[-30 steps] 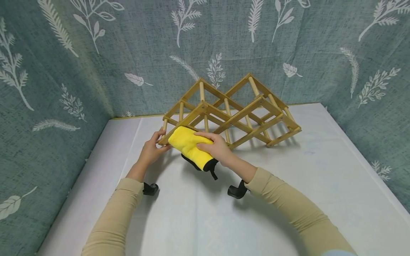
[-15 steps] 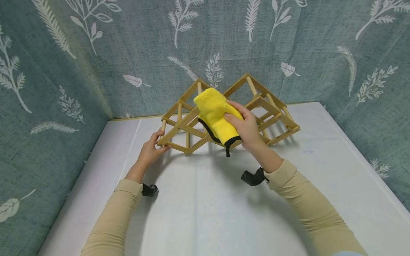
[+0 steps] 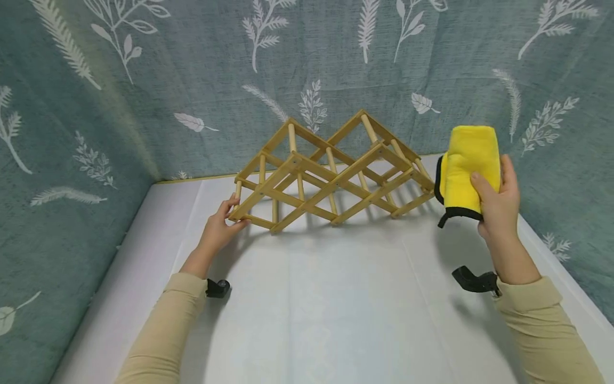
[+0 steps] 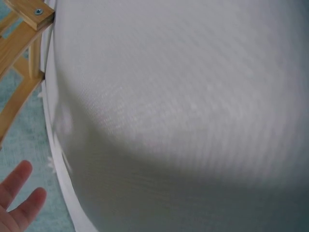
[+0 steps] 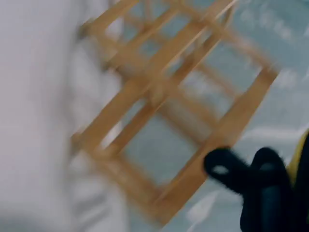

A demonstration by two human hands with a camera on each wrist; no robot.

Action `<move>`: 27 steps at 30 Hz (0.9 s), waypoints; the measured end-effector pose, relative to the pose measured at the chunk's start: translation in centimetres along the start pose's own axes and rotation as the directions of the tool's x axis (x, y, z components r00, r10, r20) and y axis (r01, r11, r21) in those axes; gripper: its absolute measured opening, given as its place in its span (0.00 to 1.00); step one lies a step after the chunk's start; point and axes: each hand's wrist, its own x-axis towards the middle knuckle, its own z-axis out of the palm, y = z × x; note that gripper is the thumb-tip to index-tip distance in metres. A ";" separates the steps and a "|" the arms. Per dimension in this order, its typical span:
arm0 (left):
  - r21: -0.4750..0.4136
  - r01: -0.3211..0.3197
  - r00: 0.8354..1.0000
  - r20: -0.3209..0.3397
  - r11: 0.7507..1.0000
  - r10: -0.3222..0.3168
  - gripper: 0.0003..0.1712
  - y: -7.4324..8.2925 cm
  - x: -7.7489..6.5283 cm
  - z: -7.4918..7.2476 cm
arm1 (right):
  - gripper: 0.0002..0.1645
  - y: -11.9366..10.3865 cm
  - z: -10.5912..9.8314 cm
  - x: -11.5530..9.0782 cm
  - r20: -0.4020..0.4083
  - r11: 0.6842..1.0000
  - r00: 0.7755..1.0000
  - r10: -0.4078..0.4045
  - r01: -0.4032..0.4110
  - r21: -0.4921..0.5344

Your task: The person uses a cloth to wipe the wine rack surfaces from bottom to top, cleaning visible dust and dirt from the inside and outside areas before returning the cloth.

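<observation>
A wooden lattice wine rack (image 3: 336, 181) stands on the white-covered table against the back wall. At its left end, my left hand (image 3: 216, 232) grips the corner between thumb and fingers. Two fingertips (image 4: 30, 205) and part of the rack (image 4: 21, 43) show in the left wrist view, where the grip itself is out of frame. Right of the rack, my right hand (image 3: 501, 205) pinches a folded yellow cleaning cloth (image 3: 472, 165) with black edging and a loop, raised off the table. The cloth's dark edge (image 5: 263, 188) fills a corner of the right wrist view, beside the blurred rack.
Grey-green fabric (image 3: 201, 80) with white leaf prints hangs behind and at both sides. White sheeting (image 3: 345, 298) covers the table, with a visible crease. A black wrist mount (image 3: 218, 288) is on the left arm, and another black mount (image 3: 475, 280) is on the right.
The right hand has carried the yellow cloth from the rack's left front, across and up past its middle, out to the right. The left hand keeps its hold on the rack's left end.
</observation>
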 end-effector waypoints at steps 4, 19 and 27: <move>0.007 -0.009 1.000 -0.006 1.000 0.009 0.37 -0.2 0.0 -0.3 | 0.47 2.4 -1.9 1.4 -0.023 0.950 0.991 0.136 -0.136 -0.279; 0.056 -0.015 1.000 0.000 0.998 0.015 0.37 -0.1 -0.1 0.0 | 0.42 5.5 0.5 2.2 -0.006 0.669 0.996 -0.091 0.057 -0.741; 0.050 -0.051 0.998 -0.018 0.997 0.052 0.36 0.0 0.0 -0.2 | 0.42 6.3 2.1 1.7 0.058 0.557 0.988 -0.143 0.128 -0.821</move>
